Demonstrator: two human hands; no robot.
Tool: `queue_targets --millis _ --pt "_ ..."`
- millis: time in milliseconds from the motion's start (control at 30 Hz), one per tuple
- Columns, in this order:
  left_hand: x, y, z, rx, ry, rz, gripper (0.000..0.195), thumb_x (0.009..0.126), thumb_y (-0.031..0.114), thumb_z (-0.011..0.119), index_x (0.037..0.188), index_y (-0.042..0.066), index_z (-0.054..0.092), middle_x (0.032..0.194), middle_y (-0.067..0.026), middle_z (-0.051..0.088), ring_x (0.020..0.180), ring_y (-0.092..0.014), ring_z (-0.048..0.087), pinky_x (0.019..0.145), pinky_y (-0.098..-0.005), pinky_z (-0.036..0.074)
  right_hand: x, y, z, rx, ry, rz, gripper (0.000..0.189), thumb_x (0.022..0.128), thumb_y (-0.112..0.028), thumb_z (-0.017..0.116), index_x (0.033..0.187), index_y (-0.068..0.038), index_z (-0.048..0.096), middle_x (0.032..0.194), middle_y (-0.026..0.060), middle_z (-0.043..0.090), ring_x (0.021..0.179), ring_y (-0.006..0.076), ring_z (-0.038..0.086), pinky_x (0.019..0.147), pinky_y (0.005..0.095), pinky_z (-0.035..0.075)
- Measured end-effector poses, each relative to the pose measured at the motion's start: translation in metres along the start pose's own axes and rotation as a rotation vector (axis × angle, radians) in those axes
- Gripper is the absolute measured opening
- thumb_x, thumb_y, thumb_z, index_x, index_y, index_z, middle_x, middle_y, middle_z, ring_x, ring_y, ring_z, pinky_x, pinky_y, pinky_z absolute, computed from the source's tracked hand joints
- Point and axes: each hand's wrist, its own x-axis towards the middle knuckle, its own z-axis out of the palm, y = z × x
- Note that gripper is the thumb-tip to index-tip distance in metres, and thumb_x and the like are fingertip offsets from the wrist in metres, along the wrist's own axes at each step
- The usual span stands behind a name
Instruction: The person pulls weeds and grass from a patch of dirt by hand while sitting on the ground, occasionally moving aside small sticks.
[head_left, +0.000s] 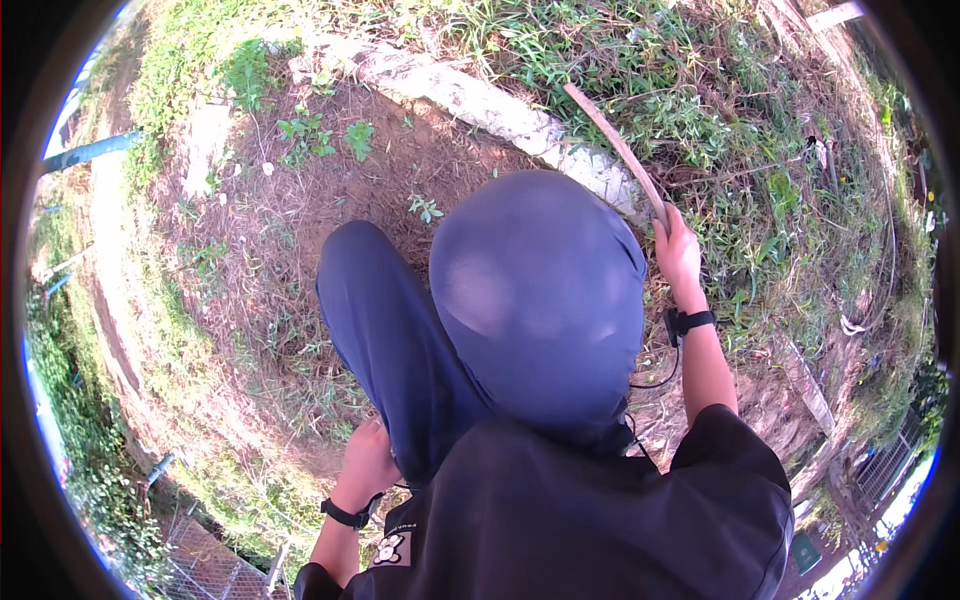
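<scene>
A slender, slightly curved wooden stick (616, 142) is gripped near its lower end by my right hand (679, 247), to the right of my bent knee. Its far end reaches up and left over the green weeds. Beside my left thigh, low in the view, is my left hand (370, 457); its fingers are partly hidden behind the dark blue trouser leg (375, 322), so what it may hold cannot be told. Both wrists wear black bands, and a thin black cable runs from the right one.
A pale concrete kerb (480, 101) crosses the ground ahead, with bare soil (390, 157) and small seedlings on its near side. Weeds (720, 142) grow thickly at right. Wire mesh fencing (206, 566) stands at lower left, and a flat slat (810, 390) lies at right.
</scene>
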Motion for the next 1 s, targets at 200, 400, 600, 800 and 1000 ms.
queue_targets --millis 200,400,600,800,1000 --pt "-0.006 -0.009 -0.011 0.351 0.122 0.017 0.041 0.078 0.022 0.072 0.112 0.000 0.063 0.112 -0.0194 0.068 0.080 -0.035 0.066 0.075 -0.0450 0.052 0.005 -0.002 0.001 0.013 -0.012 -0.004 0.038 0.098 -0.021 0.063 0.132 -0.005 0.059 0.100 0.0260 0.072 0.089 0.0462 0.070 0.077 0.0533 0.057" --pt "0.009 -0.007 -0.002 0.293 0.263 0.275 0.021 0.071 0.016 0.071 0.086 0.004 0.062 0.087 -0.0111 0.064 0.073 -0.028 0.062 0.069 -0.0415 0.047 0.006 0.001 -0.003 -0.003 -0.040 0.010 0.038 0.098 -0.022 0.063 0.132 -0.006 0.059 0.100 0.0269 0.072 0.090 0.0462 0.070 0.077 0.0534 0.057" --pt "0.025 0.020 -0.005 0.447 0.117 0.312 0.020 0.062 0.012 0.069 0.073 0.008 0.053 0.078 -0.0099 0.056 0.075 -0.027 0.059 0.072 -0.0393 0.044 0.014 -0.001 0.006 0.005 -0.023 -0.014 0.038 0.097 -0.023 0.064 0.131 -0.007 0.059 0.099 0.0274 0.072 0.088 0.0476 0.070 0.076 0.0539 0.057" --pt "0.008 0.009 0.001 0.436 0.196 0.290 0.028 0.064 0.014 0.068 0.085 0.002 0.055 0.089 -0.0165 0.057 0.084 -0.032 0.059 0.077 -0.0424 0.045 0.013 0.000 0.013 0.009 -0.040 -0.002 0.040 0.098 -0.027 0.065 0.132 -0.008 0.059 0.099 0.0273 0.072 0.091 0.0474 0.070 0.079 0.0549 0.057" --pt "0.013 0.022 0.011 0.525 0.107 0.261 0.025 0.070 0.012 0.063 0.092 0.001 0.057 0.091 -0.0127 0.057 0.091 -0.030 0.059 0.080 -0.0412 0.047 0.010 -0.005 0.016 -0.010 -0.094 0.045 0.042 0.098 -0.030 0.064 0.134 -0.009 0.058 0.101 0.0261 0.073 0.092 0.0478 0.070 0.080 0.0552 0.057"
